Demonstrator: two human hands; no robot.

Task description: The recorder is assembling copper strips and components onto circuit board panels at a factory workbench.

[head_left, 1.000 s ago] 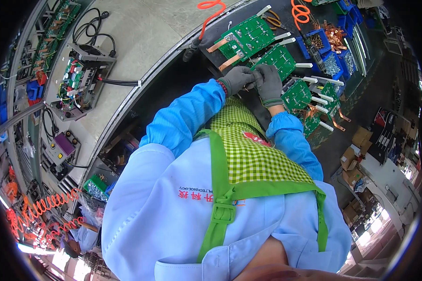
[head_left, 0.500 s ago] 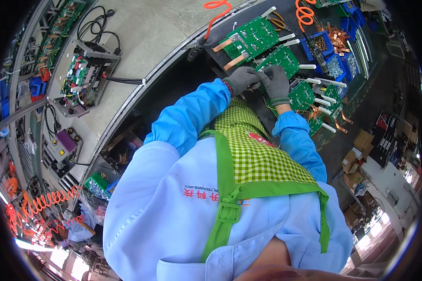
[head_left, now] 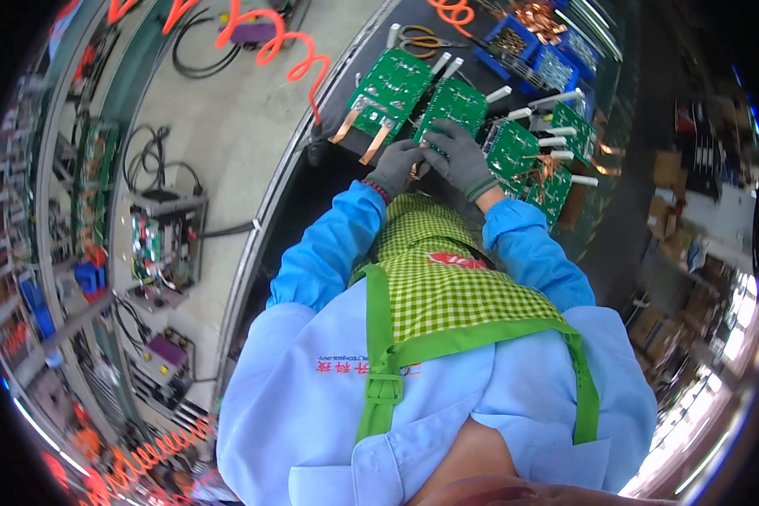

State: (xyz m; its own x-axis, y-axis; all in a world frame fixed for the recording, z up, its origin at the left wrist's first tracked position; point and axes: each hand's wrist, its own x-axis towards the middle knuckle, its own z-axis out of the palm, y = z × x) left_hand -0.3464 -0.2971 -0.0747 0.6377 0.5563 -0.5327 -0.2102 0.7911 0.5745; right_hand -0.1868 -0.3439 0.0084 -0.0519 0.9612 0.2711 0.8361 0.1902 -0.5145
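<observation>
My left hand point(head_left: 394, 169), in a grey glove, is closed in a pinch at the table's near edge. A small copper-coloured piece point(head_left: 415, 171) shows at its fingertips; its kind is too small to make out. Against those fingertips lies my gloved right hand point(head_left: 457, 157), its fingers bent and closed, and what is in them is hidden. Just beyond both hands sits a green circuit board point(head_left: 452, 108) with white posts. To its left is another circuit board point(head_left: 395, 83) with two copper strips point(head_left: 379, 142) hanging past its near edge.
More green boards, one a circuit board point(head_left: 509, 150) with white posts, spread to the right. Blue bins point(head_left: 513, 51) of small metal parts stand at the back, near scissors point(head_left: 430, 38) with orange-brown handles. An orange coiled hose point(head_left: 270, 46) hangs at the upper left.
The view has swung, so the table and boards sit differently in the picture. My hands are still together; the right hand now lies flatter over the fingertips of the left.
</observation>
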